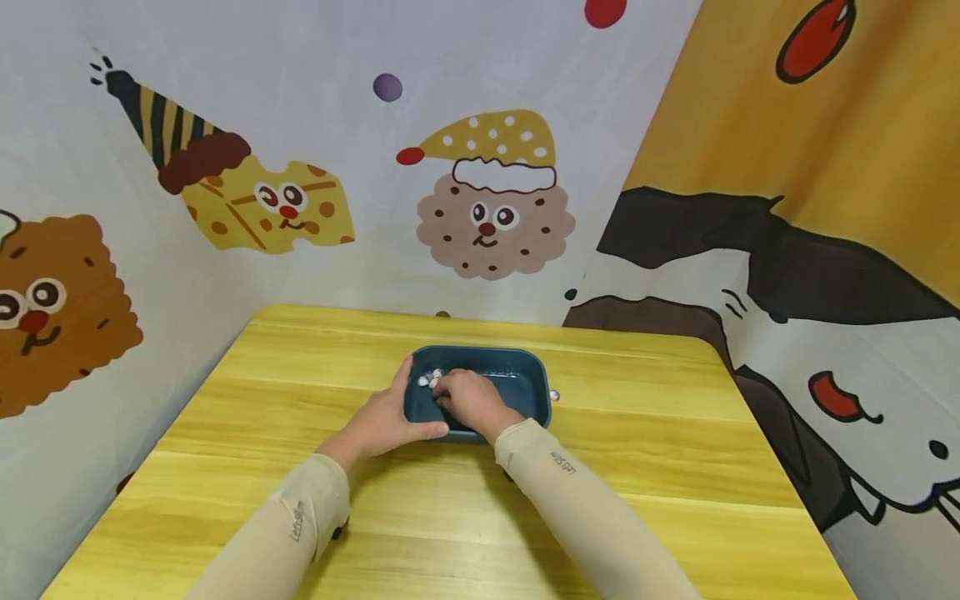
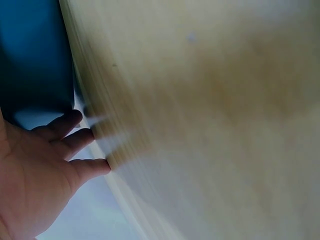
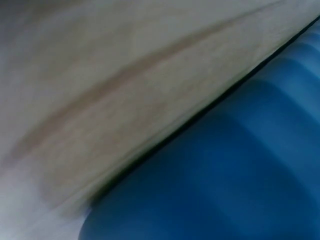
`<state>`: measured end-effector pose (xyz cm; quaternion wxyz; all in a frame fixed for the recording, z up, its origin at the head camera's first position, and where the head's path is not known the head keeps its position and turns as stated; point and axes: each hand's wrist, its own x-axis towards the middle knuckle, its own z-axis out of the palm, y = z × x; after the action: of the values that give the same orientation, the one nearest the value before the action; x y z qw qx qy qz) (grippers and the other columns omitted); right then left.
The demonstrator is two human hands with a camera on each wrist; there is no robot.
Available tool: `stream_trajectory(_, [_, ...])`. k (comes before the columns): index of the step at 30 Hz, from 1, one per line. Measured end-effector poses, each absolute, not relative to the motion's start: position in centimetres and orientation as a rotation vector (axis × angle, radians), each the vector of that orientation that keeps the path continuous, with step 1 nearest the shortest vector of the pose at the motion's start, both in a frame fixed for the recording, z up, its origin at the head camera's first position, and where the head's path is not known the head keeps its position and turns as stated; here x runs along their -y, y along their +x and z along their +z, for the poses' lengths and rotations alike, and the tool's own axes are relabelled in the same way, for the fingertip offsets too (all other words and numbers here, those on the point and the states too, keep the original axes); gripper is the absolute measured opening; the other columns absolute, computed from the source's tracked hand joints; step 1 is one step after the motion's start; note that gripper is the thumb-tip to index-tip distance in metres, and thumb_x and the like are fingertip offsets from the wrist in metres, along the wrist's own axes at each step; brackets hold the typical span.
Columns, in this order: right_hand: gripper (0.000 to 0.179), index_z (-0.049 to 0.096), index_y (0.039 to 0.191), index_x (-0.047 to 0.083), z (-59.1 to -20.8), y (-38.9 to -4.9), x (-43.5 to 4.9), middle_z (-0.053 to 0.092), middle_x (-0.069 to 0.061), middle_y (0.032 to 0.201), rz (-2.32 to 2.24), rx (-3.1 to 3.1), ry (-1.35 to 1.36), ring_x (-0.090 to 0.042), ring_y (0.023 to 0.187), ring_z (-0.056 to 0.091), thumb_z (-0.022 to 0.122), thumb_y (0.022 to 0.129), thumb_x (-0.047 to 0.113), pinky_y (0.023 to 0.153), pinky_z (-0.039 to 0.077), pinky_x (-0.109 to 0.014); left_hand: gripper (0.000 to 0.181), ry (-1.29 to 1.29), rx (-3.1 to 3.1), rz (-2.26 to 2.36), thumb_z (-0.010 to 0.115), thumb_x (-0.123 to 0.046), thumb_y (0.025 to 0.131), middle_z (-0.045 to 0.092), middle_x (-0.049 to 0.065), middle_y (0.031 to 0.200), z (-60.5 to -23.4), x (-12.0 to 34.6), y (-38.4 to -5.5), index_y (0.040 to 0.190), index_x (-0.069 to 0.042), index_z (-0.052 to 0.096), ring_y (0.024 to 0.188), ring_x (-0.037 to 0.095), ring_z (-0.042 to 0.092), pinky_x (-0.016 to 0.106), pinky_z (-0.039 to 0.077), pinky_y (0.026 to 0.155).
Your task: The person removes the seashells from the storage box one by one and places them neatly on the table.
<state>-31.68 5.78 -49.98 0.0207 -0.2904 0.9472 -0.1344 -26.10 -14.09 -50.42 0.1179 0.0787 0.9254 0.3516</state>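
A dark blue rectangular tub (image 1: pixel 517 360) stands on the table. Several small whitish pieces (image 1: pixel 424 381) lie in its left end; they are too small to identify. Around the tub's front left corner spreads my left hand (image 1: pixel 382 421), its thumb along the front rim and a finger reaching up the left side. In the left wrist view, straight fingertips (image 2: pixel 100 166) touch the tabletop beside the tub wall. My right hand (image 1: pixel 474 400) reaches over the front rim into the tub, fingers bent down next to the pieces. Whether it pinches one is hidden.
One small whitish-purple piece (image 1: pixel 555 395) lies on the table just right of the tub. The yellow wood-grain table (image 1: pixel 637 467) ends at the back against a cartoon-printed cloth (image 1: pixel 337 108). More of this cloth hangs along both sides.
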Motion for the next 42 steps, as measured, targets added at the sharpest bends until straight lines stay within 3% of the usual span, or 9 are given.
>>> stream_trajectory(8, [0.018,0.083,0.118,0.020,-50.01,-31.75,-5.80,0.078,0.000,0.119,-0.437,-2.932,-0.889,-0.019,0.114,0.073,0.073,0.104,0.023,0.101,0.061,-0.038,0.138,0.237,-2.710,1.028,0.072,-0.085,0.080,0.042,0.027,0.167,-50.30,14.00,-26.06,0.172,-0.031,-0.015,0.149,0.054,0.046,0.067,0.046,0.115])
stream_trajectory(14, [0.019,0.083,0.120,0.019,-50.00,-31.68,-5.88,0.079,0.000,0.121,-0.444,-2.942,-0.910,-0.019,0.114,0.074,0.071,0.105,0.024,0.101,0.061,-0.038,0.138,0.243,-2.722,1.031,0.073,-0.084,0.080,0.044,0.027,0.166,-50.30,13.91,-26.06,0.172,-0.029,-0.013,0.146,0.052,0.050,0.065,0.047,0.114])
stream_trajectory(30, [0.018,0.081,0.120,0.016,-50.23,-31.38,-5.95,0.079,-0.002,0.116,-0.565,-3.011,-0.889,-0.019,0.110,0.075,0.073,0.103,0.016,0.098,0.062,-0.036,0.133,0.251,-2.705,1.059,0.078,-0.074,0.085,0.040,0.023,0.170,-50.23,13.86,-25.92,0.170,-0.036,-0.018,0.153,0.056,0.038,0.069,0.040,0.119])
stream_trajectory(42, [0.018,0.080,0.121,0.017,-50.10,-31.38,-5.74,0.079,-0.002,0.118,-0.579,-2.982,-0.863,-0.019,0.111,0.075,0.070,0.106,0.020,0.098,0.061,-0.038,0.134,0.242,-2.695,1.077,0.077,-0.075,0.084,0.041,0.025,0.169,-50.40,14.01,-25.96,0.171,-0.036,-0.017,0.154,0.060,0.035,0.071,0.036,0.121])
